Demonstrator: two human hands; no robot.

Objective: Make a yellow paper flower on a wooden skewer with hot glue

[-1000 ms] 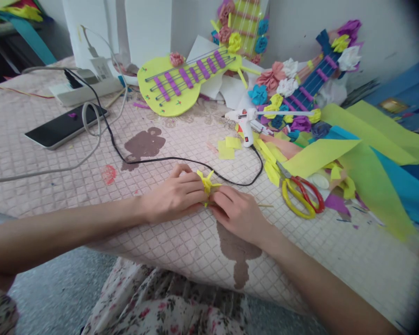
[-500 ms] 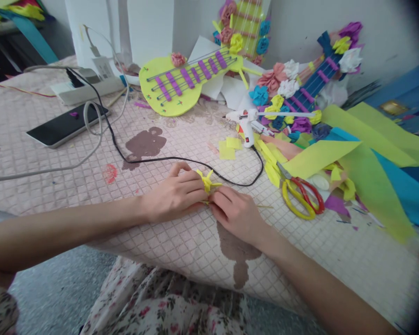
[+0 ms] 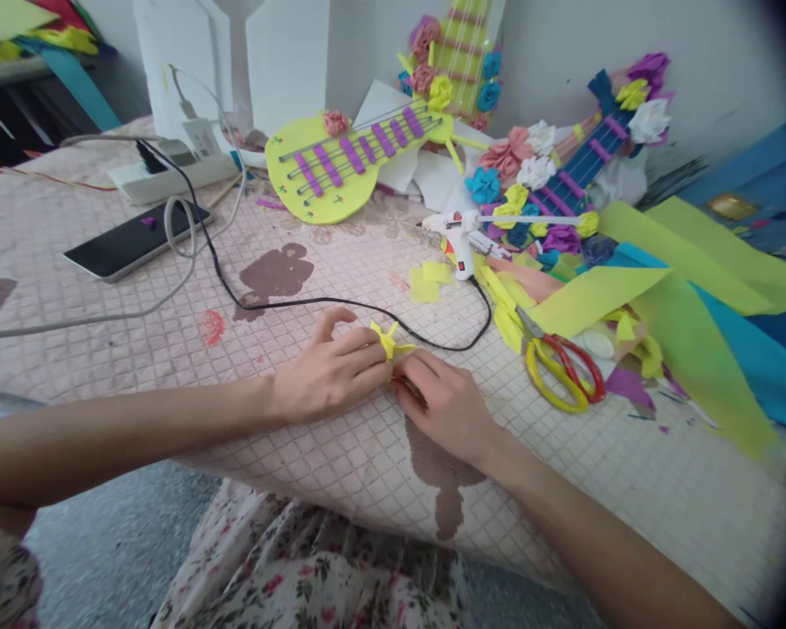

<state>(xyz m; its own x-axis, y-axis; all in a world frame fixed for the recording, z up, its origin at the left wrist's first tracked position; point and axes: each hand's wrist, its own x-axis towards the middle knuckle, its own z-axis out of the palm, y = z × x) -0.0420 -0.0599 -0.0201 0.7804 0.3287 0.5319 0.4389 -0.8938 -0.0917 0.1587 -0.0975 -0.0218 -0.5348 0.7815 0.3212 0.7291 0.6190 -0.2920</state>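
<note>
Low over the quilted table cover, a small yellow crepe-paper flower [image 3: 386,340] with pointed petals sits between my two hands. My left hand [image 3: 336,371] grips it from the left, fingers bent against the paper. From the right, my right hand [image 3: 446,397] pinches at the flower's lower side, thumb and fingertips together; what lies under those fingertips is hidden. Behind both hands runs the black cord of a white glue gun [image 3: 459,242]. Red-and-yellow-handled scissors [image 3: 563,371] lie to the right of my right hand.
A yellow paper guitar [image 3: 331,170] and a blue flowered one [image 3: 573,179] stand at the back. Yellow paper squares [image 3: 430,279] lie near the glue gun. Crepe strips [image 3: 694,349] spread over the right side. A black phone-like slab [image 3: 134,240] and a power strip [image 3: 170,177] are at left.
The view has shifted slightly. Both hands stay at the yellow flower with nearly the same grip; the fingers have moved only a little.
</note>
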